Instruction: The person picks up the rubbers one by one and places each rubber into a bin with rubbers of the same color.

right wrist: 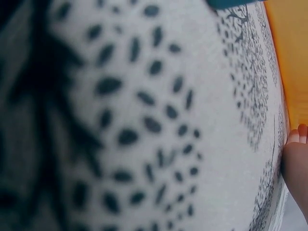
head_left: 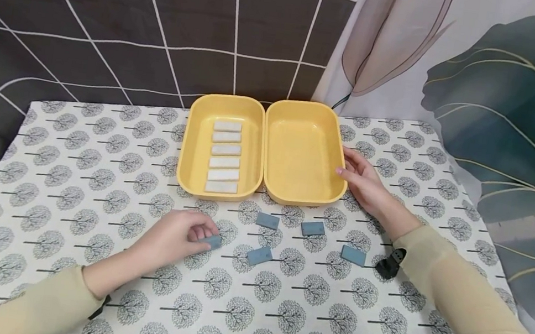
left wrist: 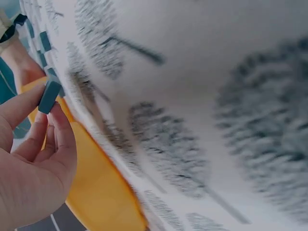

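Observation:
Between thumb and fingers my left hand [head_left: 183, 237] pinches a small blue-grey block [left wrist: 49, 95], low over the tree-print cloth and left of the loose blocks. My right hand [head_left: 363, 181] holds the right wall of the right yellow tray [head_left: 340, 159], thumb over the rim and fingers partly hidden outside it. That tray holds nothing. Beside it, the left yellow tray [head_left: 190, 149] has several white blocks [head_left: 224, 162] lined up in a column. In the right wrist view only part of the right hand [right wrist: 297, 159] shows, by the yellow wall.
Several blue-grey blocks lie loose in front of the trays: one at the upper left [head_left: 267, 221], one lower [head_left: 259, 256], others [head_left: 312, 228] farther right. A dark tiled-pattern backdrop [head_left: 116, 14] and a leaf-print curtain [head_left: 517, 136] stand behind the cloth-covered table [head_left: 238, 325].

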### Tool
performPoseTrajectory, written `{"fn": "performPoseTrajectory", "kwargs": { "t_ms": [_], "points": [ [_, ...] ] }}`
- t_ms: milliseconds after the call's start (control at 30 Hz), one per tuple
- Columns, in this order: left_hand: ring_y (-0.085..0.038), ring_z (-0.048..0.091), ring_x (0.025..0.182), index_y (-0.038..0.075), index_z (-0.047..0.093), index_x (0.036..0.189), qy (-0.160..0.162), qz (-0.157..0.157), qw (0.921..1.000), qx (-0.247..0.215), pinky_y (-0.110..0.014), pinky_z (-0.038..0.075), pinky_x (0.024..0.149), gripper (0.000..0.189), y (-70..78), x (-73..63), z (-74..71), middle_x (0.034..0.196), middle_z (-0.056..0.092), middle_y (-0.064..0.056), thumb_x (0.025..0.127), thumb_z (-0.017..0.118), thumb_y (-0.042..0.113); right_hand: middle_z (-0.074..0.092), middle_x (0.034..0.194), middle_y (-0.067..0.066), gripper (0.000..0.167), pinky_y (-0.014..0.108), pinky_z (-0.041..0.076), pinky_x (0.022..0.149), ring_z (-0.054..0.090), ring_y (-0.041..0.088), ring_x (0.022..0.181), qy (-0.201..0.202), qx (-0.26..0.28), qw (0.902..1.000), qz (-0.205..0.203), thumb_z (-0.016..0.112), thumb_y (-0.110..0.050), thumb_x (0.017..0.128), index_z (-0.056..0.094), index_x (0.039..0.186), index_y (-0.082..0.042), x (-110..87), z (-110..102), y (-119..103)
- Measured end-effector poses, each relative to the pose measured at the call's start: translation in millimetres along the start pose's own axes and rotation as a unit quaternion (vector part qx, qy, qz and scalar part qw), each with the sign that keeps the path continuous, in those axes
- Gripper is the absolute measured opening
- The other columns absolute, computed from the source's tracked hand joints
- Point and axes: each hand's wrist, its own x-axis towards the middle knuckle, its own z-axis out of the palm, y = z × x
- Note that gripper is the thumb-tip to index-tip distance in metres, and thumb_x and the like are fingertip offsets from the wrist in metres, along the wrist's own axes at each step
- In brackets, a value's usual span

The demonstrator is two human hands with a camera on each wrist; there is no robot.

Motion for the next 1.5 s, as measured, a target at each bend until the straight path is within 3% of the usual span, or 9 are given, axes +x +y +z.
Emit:
{"fn": "performPoseTrajectory", "kwargs": {
  "t_ms": [300,633,1033,1233,1500],
  "points": [
    [-0.005,0.066,0.079,0.008,0.079,0.102,-0.022,0.032,0.9983,-0.042,-0.019,0.062,0.074,0.02,24.7,23.0,-4.8,0.088,0.075,0.003,0.083,0.086,0.004,0.022,0.173,0.022,0.074,0.014,0.049,0.114,0.045,0.016,0.145,-0.001,-0.002,1.0,-0.001,0.053,0.005,0.101,0.02,0.167,0.0,-0.3,-0.3,1.3],
    [-0.01,0.068,0.087,0.013,0.081,0.105,-0.017,0.071,0.9973,-0.007,-0.024,0.063,0.081,0.02,58.4,58.4,-30.5,0.095,0.077,0.003,0.086,0.087,0.009,0.022,0.173,0.023,0.073,0.012,0.05,0.11,0.049,0.008,0.136,-0.002,0.004,1.0,-0.004,0.052,0.006,0.1,0.02,0.166,0.002,-2.2,2.3,0.6],
    [-0.022,0.071,0.093,0.006,0.081,0.107,0.006,0.076,0.997,-0.013,-0.034,0.063,0.087,0.02,79.8,117.3,-67.9,0.103,0.081,-0.008,0.088,0.086,0.007,0.026,0.171,0.022,0.072,0.012,0.051,0.11,0.051,0.005,0.133,-0.002,-0.006,1.0,-0.006,0.051,0.005,0.101,0.021,0.166,0.001,1.2,1.5,4.2],
    [-0.026,0.073,0.094,0.002,0.08,0.106,0.009,0.091,0.9955,-0.024,-0.033,0.065,0.089,0.018,84.8,145.3,-77.8,0.105,0.081,-0.013,0.089,0.083,0.0,0.034,0.166,0.017,0.072,0.013,0.051,0.111,0.053,0.004,0.131,-0.002,-0.004,0.9999,-0.012,0.053,0.004,0.101,0.021,0.166,0.003,0.4,1.3,4.4],
    [-0.023,0.072,0.091,0.001,0.08,0.104,0.024,0.099,0.9947,-0.008,-0.03,0.064,0.087,0.015,91.1,185.0,-88.1,0.105,0.08,-0.014,0.089,0.081,-0.002,0.027,0.17,0.02,0.071,0.012,0.05,0.111,0.05,0.004,0.132,0.0,0.002,0.9999,-0.011,0.051,0.006,0.101,0.021,0.166,0.002,0.7,0.4,2.4]
  ]
}}
